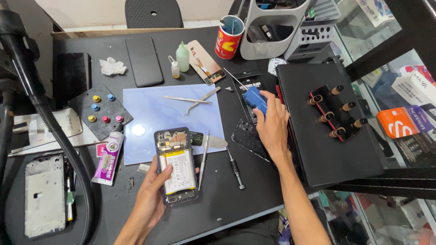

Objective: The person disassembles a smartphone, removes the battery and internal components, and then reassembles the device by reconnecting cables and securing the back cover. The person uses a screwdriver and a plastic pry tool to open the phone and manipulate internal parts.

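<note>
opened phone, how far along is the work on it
Done: the opened phone has its back off, battery and board exposed. In hand: left hand holds it; right hand grips a blue object. Left: the black cover piece lies unfitted beside it.

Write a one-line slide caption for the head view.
Left hand steadies an opened phone while right hand grips a blue block.
</note>
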